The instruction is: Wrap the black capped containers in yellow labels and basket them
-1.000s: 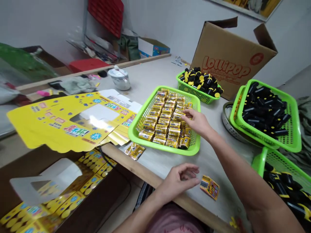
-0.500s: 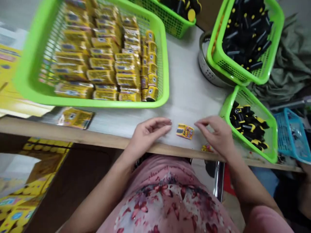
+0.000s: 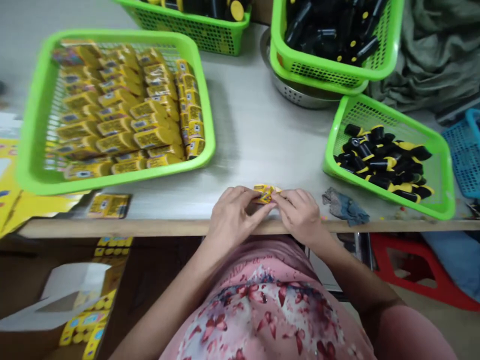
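Observation:
A small yellow printed label [image 3: 263, 192] is between my two hands at the front of the table. My left hand [image 3: 234, 210] has thumb and fingers closed on its left side. On its right side my right hand [image 3: 299, 210] pinches it with thumb and forefinger. The fingertips hide part of the label, and its exact kind is hard to make out. To the left, a flat stack of similar yellow printed pieces [image 3: 109, 206] lies by the table edge.
A green basket [image 3: 210, 135] holds rows of yellow-wrapped packs at left. Another green basket [image 3: 448, 185] with black-and-yellow parts stands right, near a grey rag [image 3: 345, 206]. Stacked green baskets [image 3: 318, 75] rest on a metal colander [image 3: 303, 97]. A wooden edge [image 3: 161, 228] borders the table.
Both hands have come together on the yellow label, which lay loose between them before. The view has shifted, so the baskets appear in different places and the grey rag now shows.

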`<act>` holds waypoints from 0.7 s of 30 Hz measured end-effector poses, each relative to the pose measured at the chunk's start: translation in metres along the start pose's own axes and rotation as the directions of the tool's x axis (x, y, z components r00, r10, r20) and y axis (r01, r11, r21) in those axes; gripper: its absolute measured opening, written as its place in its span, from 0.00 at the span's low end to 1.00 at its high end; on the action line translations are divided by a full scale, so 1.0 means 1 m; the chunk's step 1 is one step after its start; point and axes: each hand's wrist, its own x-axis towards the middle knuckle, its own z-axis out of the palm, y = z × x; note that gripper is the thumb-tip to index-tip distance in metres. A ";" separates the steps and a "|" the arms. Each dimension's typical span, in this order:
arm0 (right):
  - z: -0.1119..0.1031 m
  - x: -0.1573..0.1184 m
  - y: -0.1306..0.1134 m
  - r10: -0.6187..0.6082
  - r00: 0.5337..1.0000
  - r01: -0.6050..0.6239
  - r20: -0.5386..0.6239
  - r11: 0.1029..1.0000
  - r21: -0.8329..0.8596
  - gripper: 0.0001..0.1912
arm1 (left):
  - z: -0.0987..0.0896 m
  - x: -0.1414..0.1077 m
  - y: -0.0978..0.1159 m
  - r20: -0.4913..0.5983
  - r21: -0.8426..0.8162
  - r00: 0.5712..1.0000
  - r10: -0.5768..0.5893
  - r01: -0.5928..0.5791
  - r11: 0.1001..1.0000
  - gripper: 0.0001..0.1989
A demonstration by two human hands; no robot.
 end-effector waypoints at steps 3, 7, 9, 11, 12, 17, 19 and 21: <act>-0.017 -0.008 -0.001 0.075 0.992 -0.079 -0.097 0.996 -0.032 0.12 | 0.010 0.009 0.012 0.150 -0.150 0.986 0.067 -0.045 0.988 0.13; -0.039 -0.041 0.016 0.348 0.932 -0.361 -0.098 0.903 -0.232 0.15 | 0.020 0.021 0.019 0.281 -0.414 0.953 -0.114 0.228 0.881 0.13; -0.044 -0.061 0.033 0.476 0.874 -0.475 -0.100 0.791 -0.385 0.15 | 0.024 0.024 0.021 0.326 -0.486 0.910 -0.255 0.392 0.781 0.13; -0.045 -0.076 0.052 0.534 0.841 -0.511 -0.085 0.733 -0.449 0.14 | 0.026 0.026 0.022 0.366 -0.545 0.865 -0.343 0.498 0.675 0.13; -0.044 -0.080 0.060 0.542 0.837 -0.513 -0.073 0.733 -0.447 0.14 | 0.027 0.026 0.023 0.377 -0.572 0.850 -0.368 0.526 0.630 0.14; -0.060 -0.082 0.072 0.515 0.857 -0.486 -0.020 0.795 -0.362 0.11 | 0.025 0.026 0.019 0.367 -0.618 0.827 -0.425 0.558 0.553 0.14; -0.079 -0.075 0.065 0.467 0.884 -0.448 0.014 0.856 -0.256 0.11 | 0.023 0.025 0.013 0.367 -0.600 0.834 -0.413 0.551 0.580 0.13; -0.100 -0.062 0.062 0.425 0.905 -0.423 -0.002 0.899 -0.116 0.10 | 0.021 0.023 0.005 0.370 -0.582 0.851 -0.373 0.525 0.621 0.13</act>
